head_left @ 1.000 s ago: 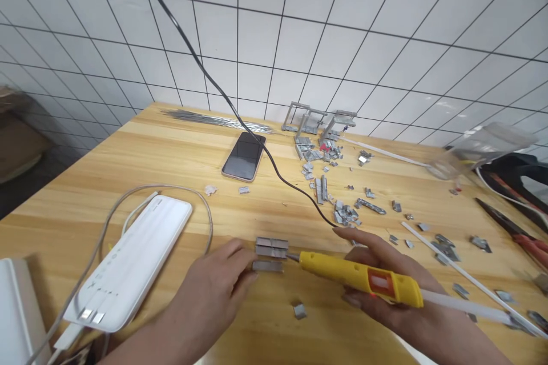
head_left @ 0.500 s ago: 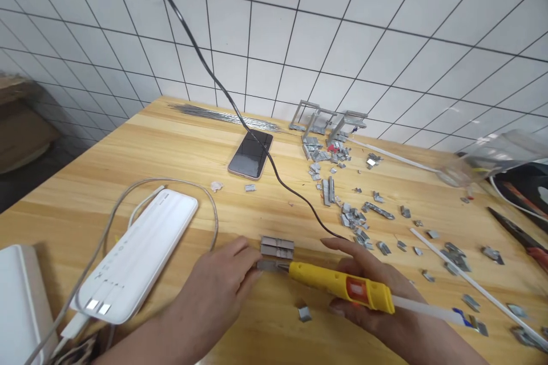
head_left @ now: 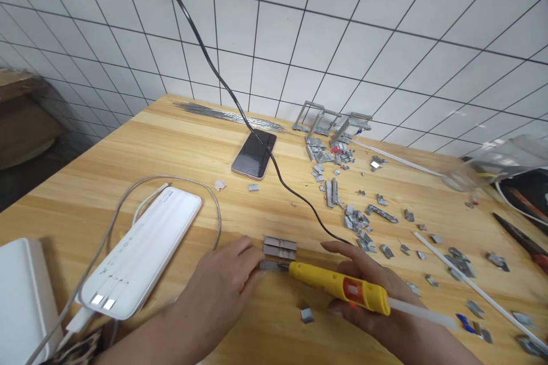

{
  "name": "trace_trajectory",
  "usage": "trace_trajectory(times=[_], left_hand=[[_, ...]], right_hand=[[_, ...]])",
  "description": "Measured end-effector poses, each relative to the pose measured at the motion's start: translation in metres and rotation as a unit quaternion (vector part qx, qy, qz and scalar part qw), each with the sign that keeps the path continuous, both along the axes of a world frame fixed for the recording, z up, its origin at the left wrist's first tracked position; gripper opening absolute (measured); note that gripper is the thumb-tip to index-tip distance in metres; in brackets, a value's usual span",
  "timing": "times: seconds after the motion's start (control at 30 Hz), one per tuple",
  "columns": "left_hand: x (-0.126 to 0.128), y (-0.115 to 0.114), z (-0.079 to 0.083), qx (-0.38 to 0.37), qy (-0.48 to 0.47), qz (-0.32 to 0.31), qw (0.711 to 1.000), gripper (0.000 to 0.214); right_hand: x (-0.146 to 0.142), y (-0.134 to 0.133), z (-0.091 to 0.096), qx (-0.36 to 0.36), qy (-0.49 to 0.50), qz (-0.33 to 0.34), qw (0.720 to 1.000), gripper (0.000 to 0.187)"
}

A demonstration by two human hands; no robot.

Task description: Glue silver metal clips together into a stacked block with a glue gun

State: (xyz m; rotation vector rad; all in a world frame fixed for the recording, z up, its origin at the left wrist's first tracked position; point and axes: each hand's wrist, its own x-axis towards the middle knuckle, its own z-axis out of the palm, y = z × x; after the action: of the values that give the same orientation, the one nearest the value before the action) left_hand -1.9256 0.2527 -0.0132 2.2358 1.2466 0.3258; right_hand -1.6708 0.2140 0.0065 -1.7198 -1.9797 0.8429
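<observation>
The bench (head_left: 128, 151) surrounds the yellow glue gun (head_left: 321, 278), its left edge well apart; a black cable (head_left: 222, 84) restricts room beyond it. The right hand (head_left: 396, 325) wraps the gun; the left hand (head_left: 222, 282) appears to pinch the gray strip (head_left: 269, 266) at its nozzle. Beyond the gun, 3 frames (head_left: 343, 131) look finished; the grooved block (head_left: 279, 247) lies just beside the strip, which seems unfinished.

Left hand (head_left: 225, 282) pinching; right hand (head_left: 374, 269) curled, gripping
</observation>
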Motion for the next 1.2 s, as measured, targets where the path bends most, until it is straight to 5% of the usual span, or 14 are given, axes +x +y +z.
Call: trace_trajectory(times=[0.57, 1.2], left_hand=[[0.002, 0.001, 0.003, 0.003, 0.007, -0.001, 1.0, 0.019], [0.0, -0.002, -0.009, 0.04, -0.028, 0.0, 0.999, 0.02]], right_hand=[[0.0, -0.001, 0.003, 0.027, 0.013, 0.001, 1.0, 0.049], [-0.009, -0.003, 0.016, -0.038, 0.026, -0.078, 0.996, 0.046]])
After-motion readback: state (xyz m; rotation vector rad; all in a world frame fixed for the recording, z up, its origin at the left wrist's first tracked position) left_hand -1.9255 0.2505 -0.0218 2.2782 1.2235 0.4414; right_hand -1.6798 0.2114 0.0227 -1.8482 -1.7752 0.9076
